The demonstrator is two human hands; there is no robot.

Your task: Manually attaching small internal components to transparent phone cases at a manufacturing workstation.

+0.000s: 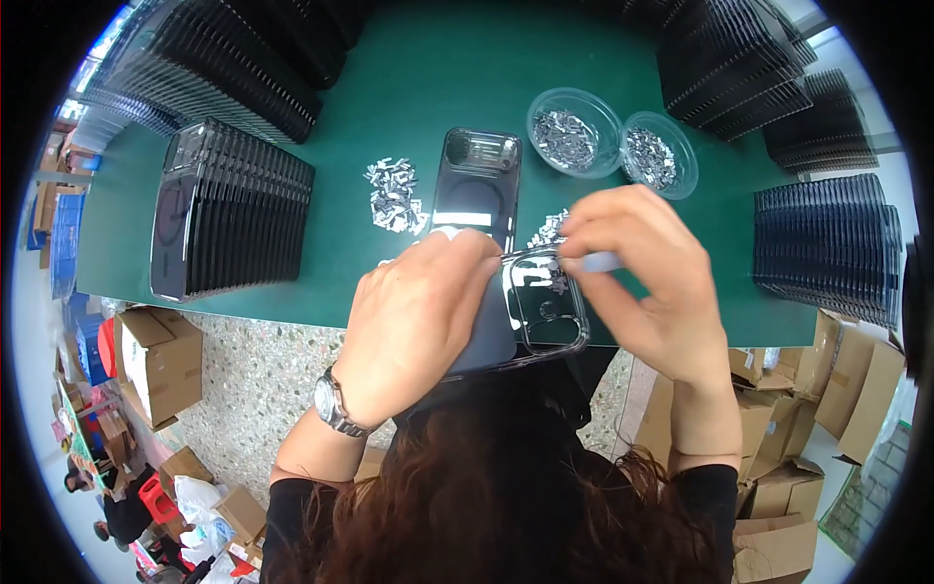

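Note:
My left hand (418,302) grips a dark translucent phone case (550,316) near the table's front edge; its clear-rimmed camera end points right. My right hand (671,277) is pinched at the upper edge of that end, fingertips close to the case. Between its fingers shows a small whitish piece; whether it is held or worn on a finger I cannot make out. Another phone case (477,185) lies flat just beyond, partly covered by my left hand. Small silvery pieces form a pile (394,195) to its left and a smaller pile (548,230) to its right.
Two clear round tubs, one left (559,99) and one right (684,156), hold more silvery pieces on the green table (428,68). Stacks of dark cases stand left (238,214) and right (827,248), with more behind. Cardboard boxes (161,365) sit beyond the front edge, at both sides.

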